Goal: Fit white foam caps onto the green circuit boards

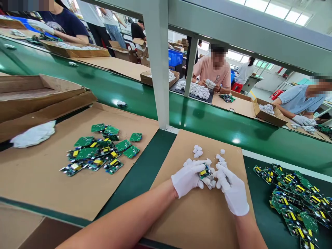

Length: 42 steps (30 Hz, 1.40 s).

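Matt, lightly creased cloth covers the left hand point(187, 177) and the right hand point(232, 189), while the circuit board point(204, 171) shows a hard, smooth laminate carrying plastic-looking parts. The cardboard sheet point(199, 218) looks papery, matt and fairly smooth, the worktop point(136, 162) dull and even, and the open carton point(38, 100) plain brown cardboard. The long belt point(106, 90) is smooth and glossy with bright reflections, and the frame point(160, 69) looks like painted metal.

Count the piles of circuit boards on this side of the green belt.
2. The left pile lies on a cardboard sheet; the right pile lies on the dark tabletop right of the right hand, cut off by the picture's edge; more may be hidden.
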Motion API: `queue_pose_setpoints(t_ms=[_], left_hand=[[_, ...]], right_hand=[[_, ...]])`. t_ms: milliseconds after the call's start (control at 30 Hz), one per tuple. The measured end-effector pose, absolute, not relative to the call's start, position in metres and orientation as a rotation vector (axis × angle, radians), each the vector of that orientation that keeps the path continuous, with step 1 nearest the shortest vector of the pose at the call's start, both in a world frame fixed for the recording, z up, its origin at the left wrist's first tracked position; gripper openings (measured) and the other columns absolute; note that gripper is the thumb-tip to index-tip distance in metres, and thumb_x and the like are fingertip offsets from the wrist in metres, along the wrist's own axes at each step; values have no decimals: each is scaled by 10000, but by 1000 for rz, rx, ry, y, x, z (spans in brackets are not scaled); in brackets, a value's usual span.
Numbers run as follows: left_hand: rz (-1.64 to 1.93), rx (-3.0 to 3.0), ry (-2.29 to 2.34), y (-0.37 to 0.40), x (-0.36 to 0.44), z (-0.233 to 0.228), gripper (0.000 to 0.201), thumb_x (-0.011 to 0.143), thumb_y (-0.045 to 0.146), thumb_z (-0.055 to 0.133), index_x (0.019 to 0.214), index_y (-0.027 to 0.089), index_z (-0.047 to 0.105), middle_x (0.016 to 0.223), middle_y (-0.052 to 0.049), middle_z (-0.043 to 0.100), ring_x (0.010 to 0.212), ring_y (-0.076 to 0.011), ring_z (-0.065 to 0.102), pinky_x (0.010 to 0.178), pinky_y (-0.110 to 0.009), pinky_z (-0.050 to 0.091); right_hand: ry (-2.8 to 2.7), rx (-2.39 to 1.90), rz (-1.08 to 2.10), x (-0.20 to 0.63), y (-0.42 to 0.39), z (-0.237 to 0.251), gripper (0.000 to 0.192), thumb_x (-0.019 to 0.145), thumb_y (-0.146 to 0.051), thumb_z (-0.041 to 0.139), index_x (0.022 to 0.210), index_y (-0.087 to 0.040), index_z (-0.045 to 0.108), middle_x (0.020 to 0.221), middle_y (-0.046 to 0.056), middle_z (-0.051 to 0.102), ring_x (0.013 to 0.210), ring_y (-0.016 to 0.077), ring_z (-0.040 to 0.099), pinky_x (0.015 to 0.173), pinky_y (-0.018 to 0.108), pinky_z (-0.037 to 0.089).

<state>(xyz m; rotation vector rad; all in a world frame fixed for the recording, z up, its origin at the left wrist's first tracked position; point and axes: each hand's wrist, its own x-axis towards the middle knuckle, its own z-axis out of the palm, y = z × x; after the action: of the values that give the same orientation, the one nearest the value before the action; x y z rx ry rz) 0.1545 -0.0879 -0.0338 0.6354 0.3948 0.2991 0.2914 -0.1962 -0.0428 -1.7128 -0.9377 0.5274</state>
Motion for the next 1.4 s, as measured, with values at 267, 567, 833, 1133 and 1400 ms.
queue_pose_setpoints(t_ms=[267,567,833,1133,1400], left_hand=[[309,770,413,-85,157,-41,454,767,376,607,1152,160,498,962,-112,609,581,-108,589,419,-184,389],[319,784,296,-87,154,-34,313,704,253,669,973,149,547,848,-64,605,669,-121,597,496,-186,407],[344,777,338,-84,157,-35,373,702,287,686,1016,155,534,895,-77,612,624,-102,598,479,-178,401],[384,796,338,-83,161,-44,463,649,336,710,1043,152,550,1031,-119,615,577,-97,617,430,-170,406],[381,750,335,-86,160,-46,498,649,293,719,1097,161,547,1016,-115,630,615,-105,619,474,-182,423]], right_hand=[[-877,-1531,654,290,-200,-39,384,759,-413,623,1067,-185,649,615,-8,578,488,109,476,416,243,404],[-1131,-1518,415,291,-194,-39,97,781,-278,610,840,-228,670,721,10,603,590,132,545,518,272,465],[-1073,-1601,509,291,-199,-40,123,786,-304,603,831,-218,679,588,-11,604,436,115,509,457,278,459],[-939,-1611,401,292,-199,-42,251,702,-396,687,876,-215,688,809,53,670,647,178,606,604,309,530],[-866,-1511,590,291,-206,-49,296,804,-444,583,945,-201,675,717,50,677,445,114,502,368,239,419]])
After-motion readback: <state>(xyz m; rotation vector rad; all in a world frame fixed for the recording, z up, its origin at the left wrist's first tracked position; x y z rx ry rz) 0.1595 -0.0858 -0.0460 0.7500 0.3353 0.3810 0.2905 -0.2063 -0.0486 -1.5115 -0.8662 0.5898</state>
